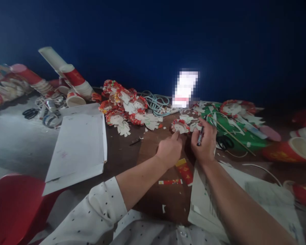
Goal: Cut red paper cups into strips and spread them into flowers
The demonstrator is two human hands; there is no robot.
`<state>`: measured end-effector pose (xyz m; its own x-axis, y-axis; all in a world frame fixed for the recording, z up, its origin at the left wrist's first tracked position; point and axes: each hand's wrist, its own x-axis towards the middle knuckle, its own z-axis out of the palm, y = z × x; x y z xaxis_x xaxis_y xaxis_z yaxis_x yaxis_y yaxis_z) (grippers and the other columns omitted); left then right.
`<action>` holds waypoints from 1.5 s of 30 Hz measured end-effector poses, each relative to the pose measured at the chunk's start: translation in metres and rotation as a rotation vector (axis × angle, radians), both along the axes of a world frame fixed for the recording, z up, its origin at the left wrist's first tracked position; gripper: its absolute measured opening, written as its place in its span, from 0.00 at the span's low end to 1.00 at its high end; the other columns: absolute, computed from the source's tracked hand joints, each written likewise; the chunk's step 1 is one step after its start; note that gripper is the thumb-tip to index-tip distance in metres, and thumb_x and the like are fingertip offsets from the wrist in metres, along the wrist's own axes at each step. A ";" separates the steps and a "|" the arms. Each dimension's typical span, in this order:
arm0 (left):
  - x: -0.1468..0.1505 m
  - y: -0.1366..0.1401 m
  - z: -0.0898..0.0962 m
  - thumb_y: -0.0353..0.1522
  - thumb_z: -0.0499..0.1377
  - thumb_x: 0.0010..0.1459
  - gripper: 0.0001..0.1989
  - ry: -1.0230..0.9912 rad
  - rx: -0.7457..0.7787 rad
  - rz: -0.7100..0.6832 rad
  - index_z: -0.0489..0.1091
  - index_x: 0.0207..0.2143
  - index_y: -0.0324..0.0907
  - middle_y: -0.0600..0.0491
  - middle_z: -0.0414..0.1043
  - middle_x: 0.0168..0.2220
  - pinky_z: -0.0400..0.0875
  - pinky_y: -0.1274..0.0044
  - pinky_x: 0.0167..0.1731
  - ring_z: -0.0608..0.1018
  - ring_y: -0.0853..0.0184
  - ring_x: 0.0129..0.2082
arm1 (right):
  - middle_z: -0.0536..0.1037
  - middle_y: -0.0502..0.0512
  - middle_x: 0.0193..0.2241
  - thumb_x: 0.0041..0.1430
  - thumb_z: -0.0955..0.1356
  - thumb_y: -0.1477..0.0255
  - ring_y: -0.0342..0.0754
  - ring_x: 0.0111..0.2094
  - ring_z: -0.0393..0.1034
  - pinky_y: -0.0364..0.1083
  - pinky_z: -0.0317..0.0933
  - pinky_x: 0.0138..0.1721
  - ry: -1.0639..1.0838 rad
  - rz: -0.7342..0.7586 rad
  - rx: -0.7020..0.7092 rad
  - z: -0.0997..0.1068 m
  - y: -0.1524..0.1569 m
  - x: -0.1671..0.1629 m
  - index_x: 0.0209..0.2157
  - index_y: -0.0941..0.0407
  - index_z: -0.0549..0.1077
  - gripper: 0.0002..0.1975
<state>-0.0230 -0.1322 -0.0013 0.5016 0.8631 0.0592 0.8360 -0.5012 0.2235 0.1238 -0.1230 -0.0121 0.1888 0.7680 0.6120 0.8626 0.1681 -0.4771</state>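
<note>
- The small paper figure (180, 127), white with a red rim, lies on the brown table (153, 200) just beyond the two hands, near the green sheet (255, 144).
- The left hand (170, 149) reaches toward it with the index finger extended, its tip at the figure's lower edge; whether it presses or merely hovers there cannot be told. The other fingers are curled, and whether they hold anything is hidden.
- The right hand (205, 137) grips a dark pen (200, 136) just beside the figure.
- The step in hand looks like steadying or pointing at the figure, with the pen ready; no mark being made is visible.
- A pen stroke here would call for a firm left fingertip, clear of the drawn part, and the pen's tip brought over the paper.
- Similar finished-looking figures (124, 97) lie heaped farther left; scissors (223, 143) rest near the right hand.
</note>
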 end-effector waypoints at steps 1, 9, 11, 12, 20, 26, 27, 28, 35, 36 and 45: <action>0.000 0.000 -0.001 0.28 0.48 0.61 0.19 -0.051 0.034 0.000 0.65 0.54 0.39 0.44 0.64 0.58 0.74 0.74 0.40 0.76 0.64 0.44 | 0.73 0.62 0.44 0.60 0.61 0.71 0.55 0.48 0.65 0.55 0.62 0.49 -0.002 -0.008 -0.017 0.000 0.000 0.001 0.55 0.57 0.65 0.22; -0.006 0.019 -0.010 0.30 0.49 0.60 0.26 -0.384 0.220 0.208 0.55 0.61 0.37 0.40 0.64 0.52 0.60 0.67 0.58 0.66 0.59 0.55 | 0.70 0.62 0.48 0.57 0.61 0.72 0.57 0.49 0.64 0.53 0.64 0.44 -0.075 -0.144 -0.150 -0.002 0.006 0.016 0.56 0.52 0.65 0.24; -0.006 0.024 -0.013 0.33 0.53 0.57 0.30 -0.387 0.164 0.281 0.54 0.61 0.35 0.39 0.63 0.53 0.59 0.65 0.58 0.65 0.56 0.55 | 0.71 0.62 0.46 0.54 0.63 0.73 0.57 0.46 0.66 0.52 0.64 0.42 -0.129 -0.165 -0.200 -0.002 0.008 0.019 0.55 0.51 0.67 0.25; -0.006 0.026 -0.014 0.35 0.55 0.55 0.32 -0.379 0.132 0.305 0.54 0.61 0.35 0.38 0.63 0.53 0.59 0.64 0.57 0.65 0.55 0.55 | 0.71 0.62 0.45 0.53 0.64 0.74 0.58 0.45 0.66 0.52 0.63 0.41 -0.156 -0.168 -0.222 -0.002 0.008 0.020 0.55 0.51 0.68 0.25; -0.003 0.030 -0.014 0.38 0.57 0.53 0.33 -0.344 0.024 0.334 0.57 0.60 0.36 0.40 0.67 0.54 0.56 0.64 0.58 0.66 0.54 0.56 | 0.75 0.63 0.39 0.56 0.61 0.76 0.57 0.39 0.67 0.53 0.61 0.37 -0.325 -0.193 -0.273 -0.004 0.009 0.020 0.50 0.51 0.73 0.21; 0.007 0.033 -0.011 0.37 0.56 0.53 0.30 -0.308 0.032 0.373 0.59 0.59 0.38 0.40 0.67 0.55 0.59 0.64 0.56 0.67 0.53 0.56 | 0.75 0.65 0.39 0.59 0.60 0.76 0.57 0.39 0.68 0.55 0.60 0.38 -0.345 -0.176 -0.269 -0.006 0.007 0.018 0.48 0.51 0.75 0.19; 0.009 0.034 -0.010 0.37 0.56 0.53 0.30 -0.305 0.035 0.382 0.60 0.58 0.38 0.40 0.67 0.54 0.60 0.63 0.55 0.67 0.52 0.56 | 0.75 0.65 0.40 0.59 0.60 0.76 0.57 0.40 0.68 0.55 0.60 0.38 -0.344 -0.174 -0.291 -0.005 0.007 0.018 0.48 0.51 0.75 0.19; 0.011 0.035 -0.009 0.36 0.56 0.53 0.29 -0.306 0.033 0.394 0.60 0.58 0.38 0.39 0.67 0.54 0.60 0.63 0.55 0.67 0.51 0.56 | 0.75 0.64 0.40 0.60 0.60 0.75 0.57 0.40 0.68 0.55 0.59 0.39 -0.343 -0.169 -0.312 -0.004 0.006 0.018 0.48 0.50 0.75 0.19; 0.016 0.050 -0.009 0.30 0.55 0.52 0.26 -0.411 -0.017 0.438 0.63 0.55 0.37 0.39 0.69 0.54 0.62 0.63 0.55 0.69 0.53 0.56 | 0.76 0.65 0.39 0.56 0.62 0.76 0.58 0.41 0.69 0.56 0.58 0.42 -0.332 -0.188 -0.329 -0.006 0.007 0.017 0.55 0.53 0.68 0.24; 0.015 0.053 -0.010 0.29 0.55 0.52 0.26 -0.451 -0.018 0.433 0.63 0.55 0.38 0.40 0.69 0.54 0.62 0.64 0.55 0.69 0.54 0.56 | 0.76 0.66 0.39 0.55 0.62 0.76 0.59 0.41 0.69 0.55 0.58 0.41 -0.331 -0.197 -0.320 -0.007 0.008 0.017 0.56 0.55 0.67 0.25; 0.017 0.077 -0.008 0.29 0.58 0.54 0.22 -0.893 -0.004 0.533 0.64 0.52 0.37 0.45 0.73 0.45 0.69 0.72 0.46 0.76 0.64 0.43 | 0.75 0.67 0.42 0.53 0.60 0.78 0.59 0.43 0.70 0.54 0.63 0.43 -0.100 -0.140 -0.175 -0.005 0.015 0.016 0.57 0.60 0.66 0.28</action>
<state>-0.0059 -0.0553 -0.0097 -0.1704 0.9609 0.2184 0.4780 -0.1132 0.8710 0.1394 -0.1076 -0.0168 0.2463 0.8343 0.4933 0.9161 -0.0342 -0.3994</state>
